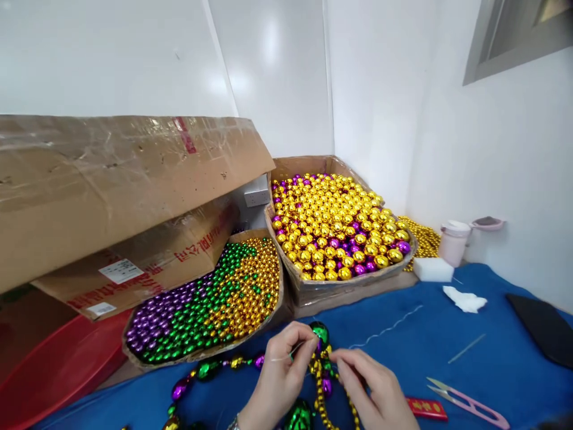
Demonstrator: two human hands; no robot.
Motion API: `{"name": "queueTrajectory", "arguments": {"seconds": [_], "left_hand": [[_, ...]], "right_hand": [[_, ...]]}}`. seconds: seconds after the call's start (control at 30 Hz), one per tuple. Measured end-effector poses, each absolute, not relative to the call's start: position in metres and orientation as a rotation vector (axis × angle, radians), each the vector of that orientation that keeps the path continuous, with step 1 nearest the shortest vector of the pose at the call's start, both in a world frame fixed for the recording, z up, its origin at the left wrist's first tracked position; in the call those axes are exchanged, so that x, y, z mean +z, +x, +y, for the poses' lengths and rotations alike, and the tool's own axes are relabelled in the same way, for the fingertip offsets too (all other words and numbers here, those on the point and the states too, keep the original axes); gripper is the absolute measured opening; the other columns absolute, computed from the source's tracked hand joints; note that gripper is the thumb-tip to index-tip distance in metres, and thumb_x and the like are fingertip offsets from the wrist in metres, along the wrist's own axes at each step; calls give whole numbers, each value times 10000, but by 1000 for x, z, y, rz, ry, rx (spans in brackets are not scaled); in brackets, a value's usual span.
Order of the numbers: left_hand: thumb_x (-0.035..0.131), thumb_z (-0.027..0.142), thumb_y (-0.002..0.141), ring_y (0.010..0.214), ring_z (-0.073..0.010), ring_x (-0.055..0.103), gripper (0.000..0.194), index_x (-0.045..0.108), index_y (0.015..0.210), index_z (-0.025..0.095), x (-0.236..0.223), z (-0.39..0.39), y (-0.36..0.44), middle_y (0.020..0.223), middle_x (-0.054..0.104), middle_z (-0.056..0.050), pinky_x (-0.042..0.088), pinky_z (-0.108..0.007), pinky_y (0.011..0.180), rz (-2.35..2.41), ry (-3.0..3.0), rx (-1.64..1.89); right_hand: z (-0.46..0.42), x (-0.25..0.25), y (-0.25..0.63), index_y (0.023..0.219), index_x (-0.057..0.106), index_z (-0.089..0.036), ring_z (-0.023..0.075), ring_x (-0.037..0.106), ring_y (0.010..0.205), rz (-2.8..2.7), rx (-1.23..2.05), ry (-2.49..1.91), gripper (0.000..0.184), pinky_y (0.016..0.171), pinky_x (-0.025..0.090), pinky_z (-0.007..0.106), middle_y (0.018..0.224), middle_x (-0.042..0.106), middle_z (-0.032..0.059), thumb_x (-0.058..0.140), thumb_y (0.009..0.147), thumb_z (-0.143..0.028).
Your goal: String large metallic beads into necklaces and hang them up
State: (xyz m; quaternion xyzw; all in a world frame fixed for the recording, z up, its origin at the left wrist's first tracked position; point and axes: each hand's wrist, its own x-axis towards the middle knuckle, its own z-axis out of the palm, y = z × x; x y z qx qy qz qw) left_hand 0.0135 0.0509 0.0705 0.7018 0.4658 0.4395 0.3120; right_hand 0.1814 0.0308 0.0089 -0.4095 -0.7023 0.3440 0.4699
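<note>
Left hand [280, 370] grip pinched on thin needle [296, 350], tip aimed right at green bead [319, 332] just beyond; right hand [371, 388] grip closed on bead strand [323, 382].

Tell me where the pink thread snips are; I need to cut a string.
In the head view, the pink thread snips lie on the blue cloth at lower right, just right of the right hand and a small red packet.

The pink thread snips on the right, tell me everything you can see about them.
The pink thread snips lie flat on the blue cloth, at the lower right edge of view. Pale pink handle loop, two slim silvery blades pointing left and slightly apart. No hand touches them; the right hand is nearby, and a small red packet lies beside the blades.
</note>
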Motion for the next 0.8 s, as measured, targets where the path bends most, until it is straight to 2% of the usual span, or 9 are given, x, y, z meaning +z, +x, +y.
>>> {"name": "queueTrajectory", "arguments": {"seconds": [0.1,0.23,0.37,0.47,0.53,0.67,0.73,0.8], "left_hand": [[514,215,875,720,-178,566,167,619,748,190,69,38,18,785,633,-62,420,-257,670,1168,1937,1090],[508,208,878,732,-180,572,168,625,759,194,64,28,16,800,638,-68,421,-264,689,1165,1938,1064],[538,267,865,697,-167,544,178,618,730,184,55,24,7,806,623,-57,414,-257,644,1245,1644,1188],[571,320,848,610,-126,481,187,607,742,170,49,23,1,701,579,-16,387,-231,589,1251,1357,1259],[585,326,843,587,-106,443,197,592,734,162,45,22,-1,659,555,2,363,-217,573,1209,1236,1282],[612,318,831,534,-70,369,232,543,683,153,32,25,-2,625,524,22,295,-195,508,1101,1067,1327],[621,326,825,502,-55,347,256,531,664,148,24,28,-3,597,507,31,264,-188,477,1081,983,1325],[643,335,806,475,-43,354,231,559,706,145,17,31,-5,593,515,35,248,-180,450,1091,885,1303]], "right_hand": [[44,22,174,1007,639,-235,192,610,877,-1524,1101,-946,236,787,460,285,890,655,36,473,910,-373],[47,21,155,887,654,-203,160,568,816,-1243,1325,-852,210,747,427,259,817,629,7,558,871,-390],[48,24,150,876,635,-198,138,545,764,-1150,1409,-826,212,650,412,233,803,613,4,574,862,-400],[54,28,150,907,591,-201,138,561,760,-1053,1533,-791,238,594,409,225,823,616,18,531,881,-430],[58,28,148,883,559,-203,124,561,700,-1011,1609,-753,246,573,405,220,759,596,2,516,885,-446],[60,17,141,811,524,-203,72,447,505,-1005,1652,-737,281,451,290,177,589,495,-56,530,866,-479],[60,8,138,787,529,-197,64,416,475,-1043,1649,-755,297,419,245,172,568,487,-61,542,856,-485],[60,2,137,780,550,-185,61,439,479,-1109,1647,-776,296,412,247,170,595,520,-50,561,849,-473]]}}
